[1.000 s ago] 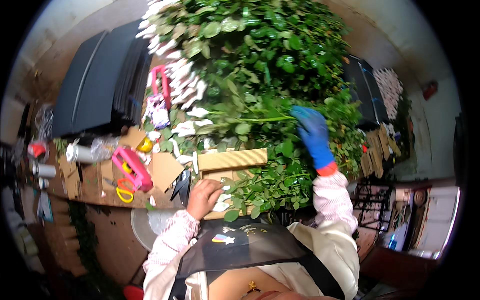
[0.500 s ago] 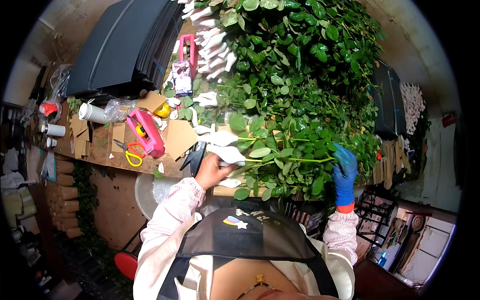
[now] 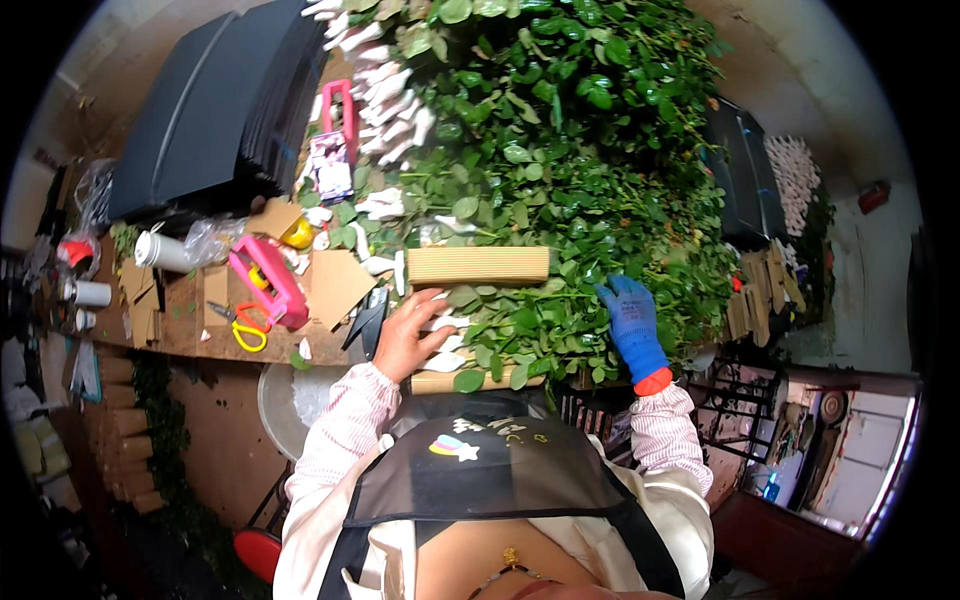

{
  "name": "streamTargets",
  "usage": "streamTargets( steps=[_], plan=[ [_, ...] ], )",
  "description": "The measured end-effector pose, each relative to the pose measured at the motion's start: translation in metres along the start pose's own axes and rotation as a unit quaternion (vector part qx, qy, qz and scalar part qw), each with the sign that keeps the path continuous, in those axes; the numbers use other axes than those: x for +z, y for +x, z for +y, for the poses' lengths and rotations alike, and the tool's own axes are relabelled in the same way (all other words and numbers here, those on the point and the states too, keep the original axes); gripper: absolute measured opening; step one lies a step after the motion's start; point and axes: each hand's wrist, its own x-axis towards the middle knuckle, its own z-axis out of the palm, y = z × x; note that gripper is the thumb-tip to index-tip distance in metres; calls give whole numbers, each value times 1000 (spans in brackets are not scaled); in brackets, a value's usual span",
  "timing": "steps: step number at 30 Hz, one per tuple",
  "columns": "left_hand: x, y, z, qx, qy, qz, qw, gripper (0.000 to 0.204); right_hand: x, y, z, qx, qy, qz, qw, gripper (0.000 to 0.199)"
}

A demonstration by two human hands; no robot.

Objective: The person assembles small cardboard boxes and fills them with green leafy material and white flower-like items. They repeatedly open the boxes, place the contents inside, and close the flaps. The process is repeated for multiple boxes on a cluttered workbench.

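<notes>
My bare left hand [image 3: 408, 335] rests with spread fingers on white-covered flower heads [image 3: 448, 361] at the left end of a leafy bunch. Green stems and leaves [image 3: 520, 335] run rightward from those heads. At the stem end, my right hand [image 3: 630, 318], in a blue glove, lies against the leaves with its fingers stretched out. Just behind the bunch is a strip of tan corrugated cardboard [image 3: 478, 265]. Another cardboard edge [image 3: 470, 382] shows beneath the bunch, along the table's front.
A big heap of leafy stems [image 3: 600, 130] fills the table's back. Pink tape dispensers [image 3: 270, 285], orange-and-yellow scissors [image 3: 246, 328], a cardboard piece [image 3: 338, 288] and a phone [image 3: 330, 165] lie to the left. Stacked dark sheets [image 3: 205, 110] stand behind them. A white cup [image 3: 163, 251] is farther left.
The white-covered flowers my left hand held are now down on the bunch, and its fingers have spread. My right hand has moved leftward. The corrugated strip behind now shows plainly.
</notes>
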Motion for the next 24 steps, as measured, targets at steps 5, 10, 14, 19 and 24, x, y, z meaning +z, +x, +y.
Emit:
streamTargets(
  steps=[5, 10, 14, 19, 24],
  plan=[
    [-2, 2, 13, -22, 3, -7, 1000, 41, -47, 32, 6, 84, 188, 68, 976, 46],
    [-1, 6, 16, -42, 6, -30, 999, 42, 28, 94, 14, 69, 134, 42, 988, 40],
    [-1, 8, 25, 6, 90, -9, 996, 44, 67, 115, 18, 117, 74, -188, 972, 44],
    [4, 0, 4, -76, -62, -12, 995, 49, -15, 90, 18, 43, 232, 189, 953, 47],
    [2, 0, 0, -60, -76, -20, 995, 60, -47, 30, 14, -34, 192, 141, 971, 58]
  ],
)
